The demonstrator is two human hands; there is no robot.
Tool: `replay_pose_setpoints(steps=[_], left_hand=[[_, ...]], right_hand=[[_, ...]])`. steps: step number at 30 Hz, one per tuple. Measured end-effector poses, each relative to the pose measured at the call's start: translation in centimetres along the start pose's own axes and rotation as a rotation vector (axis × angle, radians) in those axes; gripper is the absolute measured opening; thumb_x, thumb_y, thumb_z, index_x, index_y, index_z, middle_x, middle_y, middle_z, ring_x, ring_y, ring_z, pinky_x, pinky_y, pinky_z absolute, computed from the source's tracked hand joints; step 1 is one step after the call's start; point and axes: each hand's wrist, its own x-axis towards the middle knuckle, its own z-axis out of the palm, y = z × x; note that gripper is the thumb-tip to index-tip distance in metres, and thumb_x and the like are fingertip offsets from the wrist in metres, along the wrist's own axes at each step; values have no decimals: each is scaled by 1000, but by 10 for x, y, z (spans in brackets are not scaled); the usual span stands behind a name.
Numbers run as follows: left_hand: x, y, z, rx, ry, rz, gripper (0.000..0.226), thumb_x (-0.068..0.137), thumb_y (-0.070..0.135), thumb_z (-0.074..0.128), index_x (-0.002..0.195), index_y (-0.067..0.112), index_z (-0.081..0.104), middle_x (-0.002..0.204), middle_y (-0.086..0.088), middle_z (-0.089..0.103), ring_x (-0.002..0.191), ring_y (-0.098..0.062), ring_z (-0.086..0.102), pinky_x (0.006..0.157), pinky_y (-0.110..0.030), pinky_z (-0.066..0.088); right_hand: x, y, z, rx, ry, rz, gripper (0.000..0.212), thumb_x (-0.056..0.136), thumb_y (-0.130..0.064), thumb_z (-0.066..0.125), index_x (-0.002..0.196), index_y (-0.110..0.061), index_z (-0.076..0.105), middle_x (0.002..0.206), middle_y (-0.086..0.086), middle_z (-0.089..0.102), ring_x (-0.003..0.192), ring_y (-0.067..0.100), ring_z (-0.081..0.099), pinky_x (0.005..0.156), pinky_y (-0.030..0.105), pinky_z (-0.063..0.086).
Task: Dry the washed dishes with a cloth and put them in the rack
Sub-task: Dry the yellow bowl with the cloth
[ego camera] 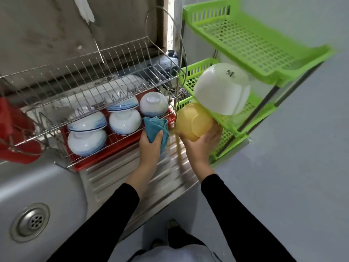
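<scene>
My right hand (200,146) grips a yellow bowl (192,121), upside down, by its rim above the steel draining board (132,178). My left hand (151,146) holds a bunched teal cloth (155,127) just left of the bowl. A large white bowl (221,88) lies upside down on the middle shelf of the green plastic rack (255,44), right above the yellow bowl. Several white-and-blue bowls (86,133) sit upside down on the lower tier of the wire dish rack (90,72).
A red tray (90,163) lies under the wire rack. A red plastic holder (15,133) hangs at the rack's left end. The sink basin with its drain (31,222) is at the lower left. A metal scourer (184,92) sits behind the rack post.
</scene>
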Motion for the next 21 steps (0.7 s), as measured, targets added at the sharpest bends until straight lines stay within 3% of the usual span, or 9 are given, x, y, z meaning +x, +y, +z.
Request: replay_pose_setpoints(steps=[3,5,7,11,14,16,21], left_hand=[[4,-4,9,-8,-12,-2,23,93,9,63,114,14,57,97,4,65,83,-6,62,69,-14,51],[5,-5,12,-17,-16,-4,24,93,9,63,116,13,57,99,2,66,86,-7,63,70,-14,52],[9,-5,16,-27,-10,-11,26,93,10,63,118,14,57,103,0,66,89,-10,63,75,-18,53],[14,-6,22,-34,5,-20,26,93,10,63,118,15,57,104,-2,66,91,-13,64,78,-23,55],[16,-7,24,-39,26,-26,26,93,10,64,117,15,57,104,-2,66,91,-14,64,78,-24,55],[17,-9,23,-36,53,-20,26,92,10,64,117,15,57,102,0,66,90,-13,64,75,-19,54],[13,-10,15,-26,107,5,26,93,10,63,118,15,57,103,1,66,87,-8,63,68,-14,51]], right_hand=[[26,16,15,-15,-66,163,127,68,-59,85,156,-2,14,158,21,18,147,39,16,121,51,21],[39,27,20,4,-104,244,118,71,-71,76,155,-6,24,154,15,28,145,38,25,120,49,24],[49,24,15,-58,-26,209,106,80,-61,75,152,0,27,151,22,32,142,41,26,119,49,21],[60,24,6,-233,-22,156,104,90,-62,62,156,1,13,161,26,18,149,42,14,122,51,6],[57,23,11,-301,-69,160,106,90,-66,56,157,1,10,162,29,13,150,43,12,121,50,3],[50,21,12,-341,-83,106,106,90,-64,57,156,3,7,161,32,8,151,44,9,121,50,1],[29,30,17,-337,-39,-222,95,90,-57,62,156,-5,19,158,31,21,147,45,17,121,48,-1]])
